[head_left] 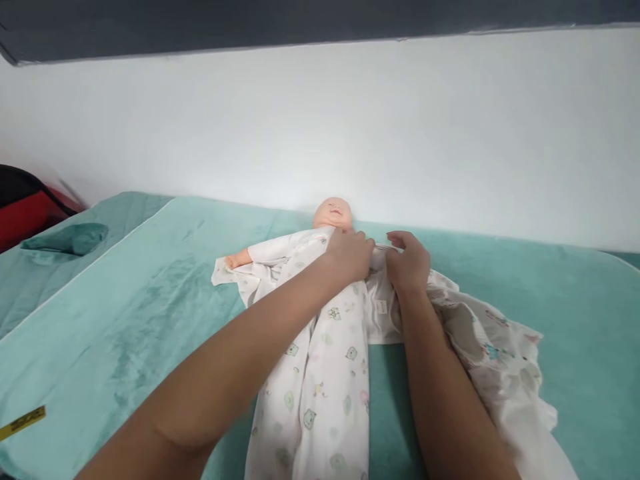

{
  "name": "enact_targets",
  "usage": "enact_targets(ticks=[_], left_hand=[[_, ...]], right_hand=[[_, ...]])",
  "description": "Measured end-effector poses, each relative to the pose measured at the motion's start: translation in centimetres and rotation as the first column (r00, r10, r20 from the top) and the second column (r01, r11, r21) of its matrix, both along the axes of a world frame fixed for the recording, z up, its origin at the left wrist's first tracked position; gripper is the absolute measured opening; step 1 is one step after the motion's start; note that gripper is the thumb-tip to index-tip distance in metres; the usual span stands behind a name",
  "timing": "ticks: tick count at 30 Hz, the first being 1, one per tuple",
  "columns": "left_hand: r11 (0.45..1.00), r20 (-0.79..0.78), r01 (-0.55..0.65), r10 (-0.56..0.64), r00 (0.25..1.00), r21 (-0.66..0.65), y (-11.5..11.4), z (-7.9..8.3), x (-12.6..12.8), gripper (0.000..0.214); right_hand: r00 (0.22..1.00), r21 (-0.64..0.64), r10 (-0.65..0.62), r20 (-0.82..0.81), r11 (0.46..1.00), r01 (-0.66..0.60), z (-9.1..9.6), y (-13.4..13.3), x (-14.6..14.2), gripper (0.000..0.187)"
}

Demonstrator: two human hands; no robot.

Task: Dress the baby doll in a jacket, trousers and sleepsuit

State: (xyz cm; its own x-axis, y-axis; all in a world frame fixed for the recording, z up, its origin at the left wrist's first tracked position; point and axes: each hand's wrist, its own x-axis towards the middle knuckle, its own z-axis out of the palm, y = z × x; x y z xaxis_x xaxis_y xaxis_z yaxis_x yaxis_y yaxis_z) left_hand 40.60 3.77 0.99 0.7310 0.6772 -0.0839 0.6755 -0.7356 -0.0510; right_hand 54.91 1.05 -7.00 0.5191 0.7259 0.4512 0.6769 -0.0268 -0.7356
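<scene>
A baby doll [334, 213] lies on its back, its head towards the wall. It wears white printed baby clothes [327, 360], with long trouser legs stretching towards me. At the doll's chest and shoulder, my left hand [351, 255] is closed on the white baby shirt [381, 293], its fingertips partly hidden. Just to the right, my right hand [410, 261] curls round the shirt's sleeve, thumb and fingers on either side of the cloth. The doll's arm on that side is hidden. Its other arm [239, 259] reaches out on the left, the hand showing past the cuff.
A crumpled white printed cloth [493, 353] lies at the right beside my forearm. Everything rests on a teal plush cover [165, 300] against a white wall [250, 133]. A red and black item [30, 207] is at the far left, and a yellow strip [23, 423] at the lower left.
</scene>
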Motion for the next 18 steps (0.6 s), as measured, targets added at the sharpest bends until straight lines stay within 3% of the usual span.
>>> enact_targets(ticks=[5,8,13,15,18], left_hand=[[0.995,-0.108,-0.099,0.099,0.989,0.002,1.3,1.2,-2.5,0.043],[0.989,-0.164,-0.15,0.146,0.976,-0.012,1.8,0.9,-1.3,0.042],[0.996,-0.165,-0.09,0.086,0.982,-0.016,1.6,-0.1,0.9,0.035],[0.998,-0.145,-0.058,0.059,0.988,0.012,1.6,0.5,0.2,0.034],[0.998,-0.129,-0.014,0.023,0.991,0.067,1.6,2.4,-2.3,0.031]], right_hand=[[0.994,0.074,0.032,-0.102,0.997,-0.024,-0.1,0.4,0.1,0.043],[0.971,0.091,0.116,-0.208,0.991,-0.099,-0.5,0.8,-0.2,0.042],[0.903,0.119,0.187,-0.387,0.981,-0.152,-0.7,1.3,-0.5,0.044],[0.847,0.175,0.18,-0.501,0.979,-0.105,-0.6,1.3,-0.4,0.045],[0.686,0.265,0.156,-0.711,0.963,0.056,-0.4,1.3,-0.1,0.042]])
